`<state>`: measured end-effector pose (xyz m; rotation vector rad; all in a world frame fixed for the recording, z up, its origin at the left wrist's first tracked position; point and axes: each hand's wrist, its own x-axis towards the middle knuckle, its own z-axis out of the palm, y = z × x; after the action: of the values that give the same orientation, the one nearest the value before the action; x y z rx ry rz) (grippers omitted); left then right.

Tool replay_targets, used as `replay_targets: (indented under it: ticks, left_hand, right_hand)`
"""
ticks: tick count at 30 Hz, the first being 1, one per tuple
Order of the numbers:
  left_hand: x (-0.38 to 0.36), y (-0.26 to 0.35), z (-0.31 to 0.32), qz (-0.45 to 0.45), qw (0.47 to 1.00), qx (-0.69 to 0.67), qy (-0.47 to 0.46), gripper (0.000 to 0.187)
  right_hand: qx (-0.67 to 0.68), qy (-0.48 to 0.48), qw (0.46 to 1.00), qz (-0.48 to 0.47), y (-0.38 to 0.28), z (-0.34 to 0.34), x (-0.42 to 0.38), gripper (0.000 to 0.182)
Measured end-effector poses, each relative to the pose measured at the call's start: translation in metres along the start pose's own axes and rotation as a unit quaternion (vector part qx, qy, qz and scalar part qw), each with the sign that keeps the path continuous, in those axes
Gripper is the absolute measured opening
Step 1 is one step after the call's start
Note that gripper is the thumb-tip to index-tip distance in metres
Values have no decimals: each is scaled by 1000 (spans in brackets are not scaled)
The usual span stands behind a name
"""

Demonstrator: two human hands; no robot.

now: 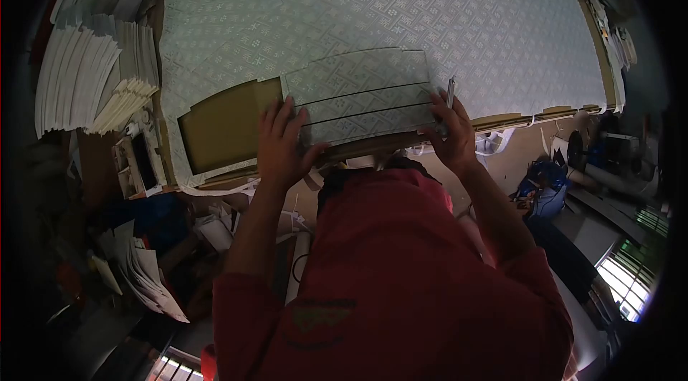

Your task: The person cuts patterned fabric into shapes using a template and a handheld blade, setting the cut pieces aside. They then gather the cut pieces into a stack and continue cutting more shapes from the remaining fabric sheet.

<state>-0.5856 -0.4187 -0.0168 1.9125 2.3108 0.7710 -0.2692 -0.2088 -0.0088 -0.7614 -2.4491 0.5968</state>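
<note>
A flat panel (365, 98) with a stepped, curved far edge lies along the near side of the table. It bears the same pale pattern as the sheet (387, 1) beneath it, and dark lines run across it. Fingers apart, my left hand (281, 143) presses on the panel's left end, where it meets a brown board (222, 127) of similar outline. At the right end, my right hand (453, 132) has its fingertips at the panel's edge. A slim silvery tool (451, 92), like a pen or cutter, stands up between that hand's fingers.
Tall stacks of cut sheets (79, 80) stand left of the table, with a small wooden box (136, 162) below them. More loose sheets (154, 277) lie lower left. A blue bag (548, 184) and other clutter are at the right.
</note>
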Motion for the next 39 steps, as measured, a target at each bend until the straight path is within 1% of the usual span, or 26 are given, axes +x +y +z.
replay_targets:
  ticks: [5,7,8,10,17,19,22,39]
  left_hand:
    - [0,0,0,1,1000,4,7,77]
    - [-1,0,1,-2,1000,-6,9,75]
    - [-1,1,1,-3,1000,-6,8,75]
    - [0,2,0,0,1000,-12,21,73]
    - [0,7,-2,-10,1000,-3,19,73]
    - [0,7,-2,-11,1000,-3,21,73]
    - [1,8,-1,-10,1000,-8,25,73]
    - [0,8,1,-31,999,10,10,73]
  right_hand:
    - [-5,1,1000,-22,6,1,0,49]
    - [17,3,1000,8,4,2,-2,47]
    - [18,2,1000,8,5,2,-2,47]
    - [-3,17,999,-27,6,2,0,46]
    - [2,19,999,-28,2,4,2,49]
    - [15,15,998,-54,6,8,3,49]
    - [26,9,998,-61,6,10,4,49]
    - [13,17,998,-64,7,15,6,45]
